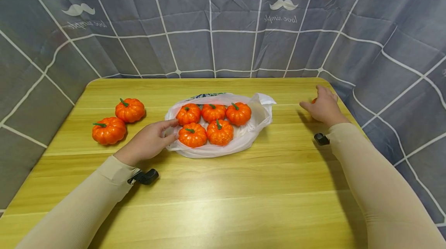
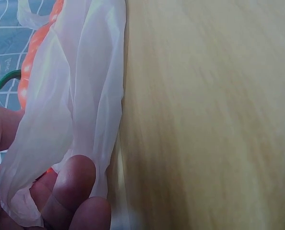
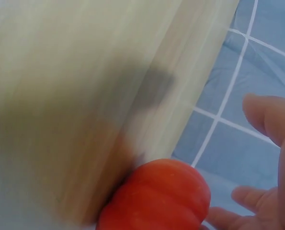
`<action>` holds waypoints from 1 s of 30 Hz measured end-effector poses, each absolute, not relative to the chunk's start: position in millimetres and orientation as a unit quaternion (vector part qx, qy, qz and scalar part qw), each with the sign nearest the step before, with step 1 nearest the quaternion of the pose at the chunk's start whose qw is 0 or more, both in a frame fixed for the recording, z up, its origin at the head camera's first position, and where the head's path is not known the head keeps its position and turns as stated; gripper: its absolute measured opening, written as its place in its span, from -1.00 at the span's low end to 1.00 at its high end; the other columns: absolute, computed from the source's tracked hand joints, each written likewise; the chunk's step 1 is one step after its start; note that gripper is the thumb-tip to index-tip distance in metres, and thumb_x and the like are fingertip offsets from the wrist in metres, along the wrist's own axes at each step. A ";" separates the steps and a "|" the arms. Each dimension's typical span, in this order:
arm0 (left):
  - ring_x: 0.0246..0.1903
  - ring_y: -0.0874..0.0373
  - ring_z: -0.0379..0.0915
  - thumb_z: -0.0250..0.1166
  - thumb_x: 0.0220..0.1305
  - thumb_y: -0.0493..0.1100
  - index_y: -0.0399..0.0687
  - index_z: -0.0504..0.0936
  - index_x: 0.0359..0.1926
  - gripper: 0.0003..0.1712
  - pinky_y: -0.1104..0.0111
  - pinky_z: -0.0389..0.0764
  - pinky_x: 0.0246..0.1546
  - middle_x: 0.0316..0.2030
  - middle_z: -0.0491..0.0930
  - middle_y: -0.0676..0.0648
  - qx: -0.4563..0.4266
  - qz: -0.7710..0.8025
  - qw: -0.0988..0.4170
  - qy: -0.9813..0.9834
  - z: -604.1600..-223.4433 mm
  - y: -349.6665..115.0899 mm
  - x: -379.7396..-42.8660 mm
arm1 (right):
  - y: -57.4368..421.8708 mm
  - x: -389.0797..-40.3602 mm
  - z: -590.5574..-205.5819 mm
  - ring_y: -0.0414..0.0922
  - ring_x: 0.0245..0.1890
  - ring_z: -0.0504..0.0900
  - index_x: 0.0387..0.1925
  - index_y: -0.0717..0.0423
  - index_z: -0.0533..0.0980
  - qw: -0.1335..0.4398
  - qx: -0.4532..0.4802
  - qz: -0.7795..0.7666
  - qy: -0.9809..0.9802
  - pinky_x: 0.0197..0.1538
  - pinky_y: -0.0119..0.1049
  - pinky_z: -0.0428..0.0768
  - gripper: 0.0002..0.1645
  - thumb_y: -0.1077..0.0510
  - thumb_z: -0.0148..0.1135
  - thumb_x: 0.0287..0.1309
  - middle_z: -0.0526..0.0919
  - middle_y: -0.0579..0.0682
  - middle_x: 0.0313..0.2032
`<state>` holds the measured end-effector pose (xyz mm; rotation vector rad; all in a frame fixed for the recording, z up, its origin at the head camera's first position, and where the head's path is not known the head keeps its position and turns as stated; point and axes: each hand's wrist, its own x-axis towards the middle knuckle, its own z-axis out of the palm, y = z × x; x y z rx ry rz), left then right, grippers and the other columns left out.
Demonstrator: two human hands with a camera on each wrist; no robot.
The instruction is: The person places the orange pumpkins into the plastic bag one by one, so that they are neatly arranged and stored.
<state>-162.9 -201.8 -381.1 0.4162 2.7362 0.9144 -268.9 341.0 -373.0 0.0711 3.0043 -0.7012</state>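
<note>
A thin white plastic bag (image 1: 256, 119) lies opened out mid-table with several small orange pumpkins (image 1: 220, 133) in it, their green stems mostly upward. At its left edge my left hand (image 1: 151, 140) holds the bag's rim; in the left wrist view, curled fingers (image 2: 75, 184) lie against the white film (image 2: 85, 86). Far to the right, my right hand (image 1: 324, 105) is over another pumpkin (image 1: 314, 100), mostly hidden by it in the head view. The right wrist view shows this orange pumpkin (image 3: 156, 199) beside spread fingers, with a gap to the thumb.
Two more pumpkins, one nearer (image 1: 109, 131) and one farther (image 1: 130, 110), stand on the left of the wooden table (image 1: 223, 198). A grey checked curtain (image 1: 188, 16) hangs behind and along both sides. The right hand is close to the table's right edge.
</note>
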 end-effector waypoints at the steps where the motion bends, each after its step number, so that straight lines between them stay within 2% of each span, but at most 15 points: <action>1: 0.52 -0.26 0.25 0.19 0.57 0.08 -0.13 0.36 0.56 -0.30 -0.22 0.28 0.50 0.50 0.42 -0.22 0.142 0.313 0.113 0.932 -381.1 -201.7 -163.0 | 341.1 -268.7 -372.9 0.54 0.54 -0.15 0.64 0.42 -0.21 0.030 0.025 -0.227 0.973 0.52 0.41 -0.01 0.23 -0.19 0.24 0.41 -0.03 0.55 0.57; 9: 0.52 -0.25 0.26 0.19 0.57 0.06 -0.13 0.36 0.56 -0.31 -0.22 0.29 0.49 0.50 0.42 -0.22 0.143 0.314 0.113 0.932 -382.7 -201.7 -164.0 | 341.4 -268.5 -372.9 0.58 0.51 -0.08 0.63 0.44 -0.18 0.038 0.035 -0.222 0.974 0.52 0.40 0.09 0.19 -0.12 0.25 0.40 0.09 0.59 0.51; 16: 0.52 -0.26 0.26 0.20 0.57 0.06 -0.12 0.37 0.56 -0.31 -0.23 0.29 0.49 0.49 0.42 -0.23 0.144 0.314 0.113 0.932 -382.7 -201.3 -164.5 | 346.5 -270.8 -373.6 0.56 0.49 0.03 0.62 0.45 -0.11 0.018 0.046 -0.217 0.975 0.56 0.37 0.00 0.10 -0.01 0.26 0.40 0.12 0.59 0.50; 23: 0.51 -0.25 0.27 0.20 0.57 0.08 -0.13 0.37 0.56 -0.30 -0.23 0.29 0.49 0.49 0.42 -0.22 0.146 0.314 0.113 0.931 -382.0 -200.9 -164.4 | 355.2 -271.1 -381.4 0.55 0.29 0.22 0.54 0.53 0.03 -0.008 0.045 -0.214 0.976 0.37 0.34 0.14 0.03 0.05 0.28 0.30 0.29 0.63 0.36; 30: 0.52 -0.26 0.25 0.19 0.57 0.08 -0.13 0.36 0.56 -0.30 -0.22 0.29 0.49 0.50 0.42 -0.22 0.143 0.316 0.113 0.931 -383.3 -201.2 -164.9 | 362.5 -269.2 -382.8 0.55 0.22 0.21 0.55 0.48 0.04 -0.001 0.066 -0.221 0.973 0.28 0.35 0.35 0.04 0.02 0.31 0.31 0.30 0.60 0.36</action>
